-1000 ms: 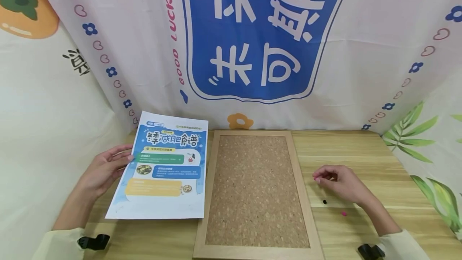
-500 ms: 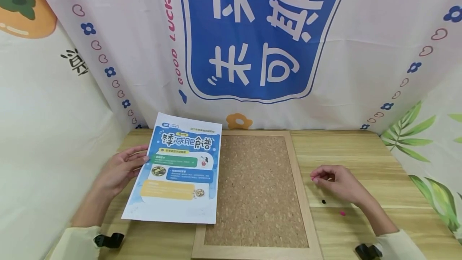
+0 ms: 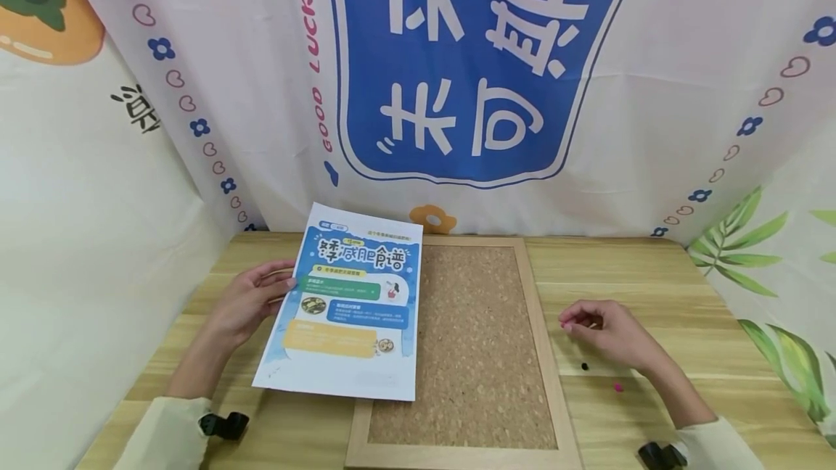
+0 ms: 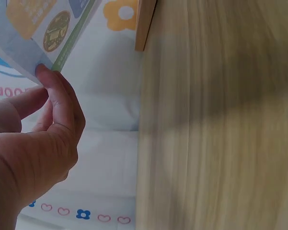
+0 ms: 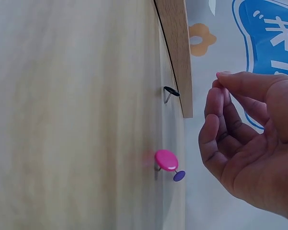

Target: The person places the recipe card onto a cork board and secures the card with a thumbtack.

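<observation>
My left hand (image 3: 251, 303) pinches the left edge of a printed paper sheet (image 3: 353, 376) between thumb and fingers. The sheet, blue and white with coloured text boxes, hangs tilted and covers the left part of a framed corkboard (image 3: 483, 354) in the head view. Raised off the table, my right hand (image 5: 251, 136) pinches a small pink thumbtack (image 5: 218, 74) between thumb and fingertip, mostly hidden by them. Below it on the table are a black thumbtack (image 5: 171, 91), a pink thumbtack (image 5: 167, 160) and a purple one (image 5: 179, 176).
The corkboard lies flat on a wood-grain table (image 3: 627, 274), its wooden frame (image 3: 457, 455) near the front edge of the view. A printed cloth (image 3: 261, 129) hangs behind and along both sides. Each sleeve carries a black wrist camera (image 3: 224, 425).
My left hand has carried the paper sheet to the right, from beside the corkboard to over its left part. The right hand has stayed almost still, with its pink thumbtack.
</observation>
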Demonstrator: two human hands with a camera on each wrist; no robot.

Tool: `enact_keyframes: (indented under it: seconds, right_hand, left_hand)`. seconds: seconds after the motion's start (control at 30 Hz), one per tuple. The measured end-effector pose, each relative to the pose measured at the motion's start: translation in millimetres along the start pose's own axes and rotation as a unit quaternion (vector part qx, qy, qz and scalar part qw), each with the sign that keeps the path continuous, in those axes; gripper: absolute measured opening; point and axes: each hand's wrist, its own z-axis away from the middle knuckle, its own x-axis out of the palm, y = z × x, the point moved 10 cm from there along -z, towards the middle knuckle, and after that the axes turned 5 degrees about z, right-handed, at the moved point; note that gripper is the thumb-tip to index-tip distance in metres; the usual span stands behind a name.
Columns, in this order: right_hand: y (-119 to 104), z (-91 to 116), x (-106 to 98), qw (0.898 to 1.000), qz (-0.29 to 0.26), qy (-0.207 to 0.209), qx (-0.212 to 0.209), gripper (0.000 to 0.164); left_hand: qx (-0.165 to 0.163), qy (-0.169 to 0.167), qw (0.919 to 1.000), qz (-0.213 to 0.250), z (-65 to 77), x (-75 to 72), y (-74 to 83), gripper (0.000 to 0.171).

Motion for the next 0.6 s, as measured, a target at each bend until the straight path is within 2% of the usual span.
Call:
enact_keyframes:
  seconds: [0.27,0.6]
  right_hand:
    - [-2.5,0.9,0.4,1.0,0.005,0.002,0.003,0.01]
    - [-0.6,-0.2,1.6,1.0,0.004,-0.001,0.003,0.01]
  left_hand:
    - [-0.004,0.006,0.9999,-0.008,-6.2,11.6,2.1,0.052]
    - [-0.017,0.004,0.9993,-0.032,-14.9,28.2,-6.8,0.054]
